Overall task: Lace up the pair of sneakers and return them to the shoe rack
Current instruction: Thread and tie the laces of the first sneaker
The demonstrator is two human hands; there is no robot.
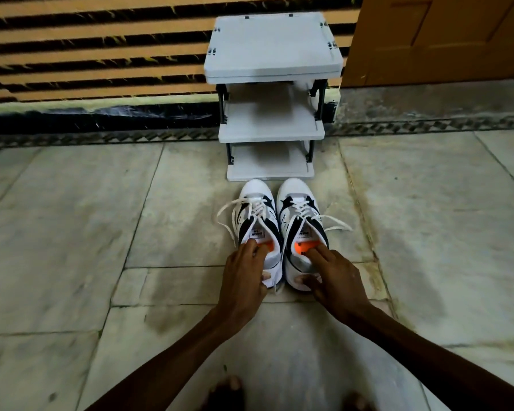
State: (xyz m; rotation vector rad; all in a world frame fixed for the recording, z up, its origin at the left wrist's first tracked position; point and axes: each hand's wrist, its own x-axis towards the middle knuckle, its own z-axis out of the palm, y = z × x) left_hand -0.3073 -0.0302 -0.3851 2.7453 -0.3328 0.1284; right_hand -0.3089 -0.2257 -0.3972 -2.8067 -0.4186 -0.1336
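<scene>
Two white and black sneakers stand side by side on the floor, toes toward the rack. My left hand [242,280] grips the heel collar of the left sneaker [257,215], fingers inside over the orange insole, thumb on the heel. In the same way my right hand [328,274] holds the heel of the right sneaker [298,212]. White laces run through the eyelets of both, with loose ends trailing out to the sides. The white shoe rack [272,126] with three bare shelves stands just beyond the toes.
The pale stone tile floor [72,232] spreads around the shoes. A striped wall [86,54] rises behind the rack, and a wooden door [442,40] is at the back right. My bare toes [226,390] show at the bottom edge.
</scene>
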